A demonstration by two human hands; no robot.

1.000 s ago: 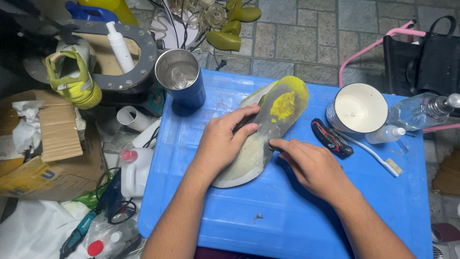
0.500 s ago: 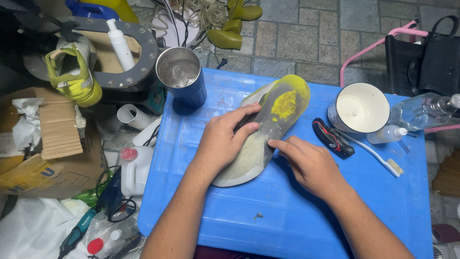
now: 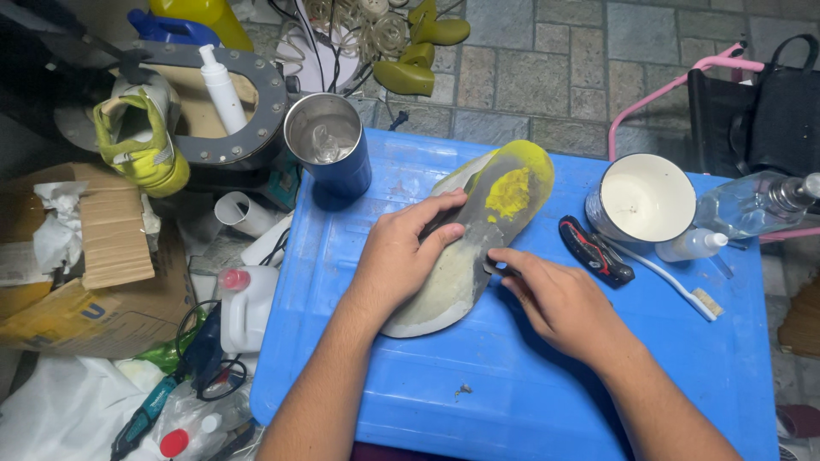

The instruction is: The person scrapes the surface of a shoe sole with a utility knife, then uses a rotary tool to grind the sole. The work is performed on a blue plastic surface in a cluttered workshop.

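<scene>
- Stone-paved floor [image 3: 547, 77] underneath, low blue plastic table [image 3: 530, 393] serving as the desk, loads of clutter off its left edge: cardboard box [image 3: 94, 282], yellow sneaker [image 3: 141, 145], white jug with a red cap [image 3: 243, 303].
- Shoe insole [image 3: 478, 248] lying flat mid-desk, running diagonally, yellow toe end aimed at the far edge, grey heel end toward the near-left.
- Left hand [image 3: 401, 256] pressed flat over the insole's middle, fingers spread, pinning rather than gripping.
- Right hand [image 3: 555, 299] touching the insole's right edge, fingertips pinched together on something small and thin; can't tell what exactly.
- Steel cup in a blue sleeve [image 3: 329, 149] at the far-left corner, white round container [image 3: 645, 201] near the far-right, red-and-black tool [image 3: 596, 250] and white brush [image 3: 675, 286] just beside it, clear spray bottle [image 3: 752, 205] at the right edge.
- Risk-wise: could tear or gouge the foam if the pinching hand digs too hard, and might let the insole skid on slick plastic if the left palm eases off.
</scene>
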